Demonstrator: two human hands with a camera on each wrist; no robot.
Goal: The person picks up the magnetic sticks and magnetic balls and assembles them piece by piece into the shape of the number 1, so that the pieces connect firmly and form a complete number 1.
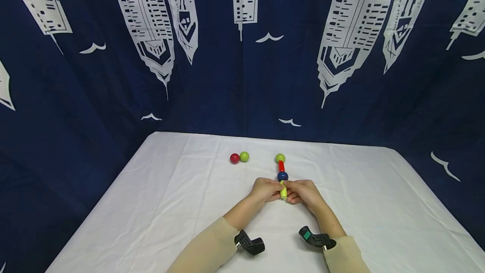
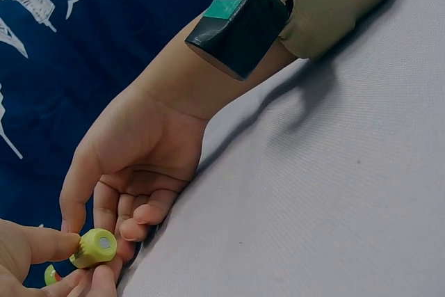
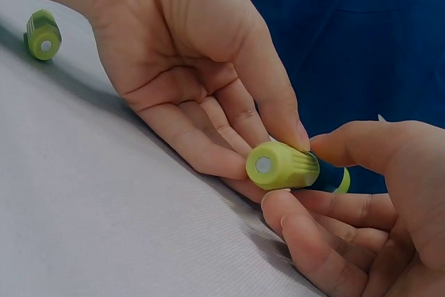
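Note:
Both hands meet at a yellow-green magnetic rod with ridged sides and a round silver magnet in its near end. My left hand pinches it from the left with thumb and fingers. From the right, the thumb and fingers of my right hand pinch the same rod. Its far end is at a dark blue ball. Beyond that ball, a red rod and a green ball continue the line away from me. In the right wrist view the fingers hide part of the yellow-green rod.
A red ball and another green ball lie side by side farther back, left of the line. A second yellow-green rod lies on the white cloth behind my left hand. A dark blue printed curtain hangs behind the table.

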